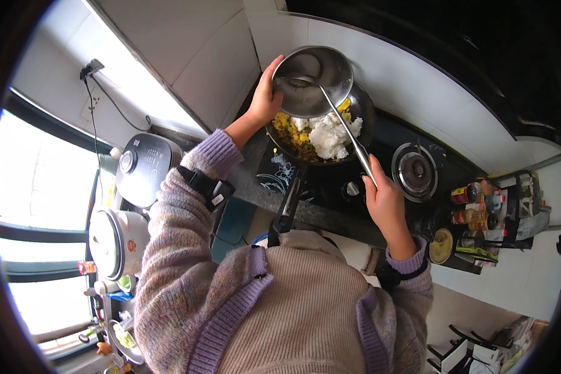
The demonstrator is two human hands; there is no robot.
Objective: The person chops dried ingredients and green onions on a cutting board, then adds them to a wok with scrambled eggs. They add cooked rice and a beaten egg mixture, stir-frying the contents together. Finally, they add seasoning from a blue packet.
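Observation:
My left hand grips the rim of a stainless steel bowl, which is tilted over a dark wok. With my right hand I hold the handle of a long metal spatula or ladle; its head reaches inside the bowl. A clump of white cooked rice lies in the wok on top of yellow scrambled egg with bits of green and brown. The wok's black handle points towards my body. Part of the wok is hidden behind the bowl.
A second burner sits right of the wok on the black glass hob, with a control knob between. Sauce bottles crowd a rack at the right. An electric cooker and a white rice cooker stand at the left.

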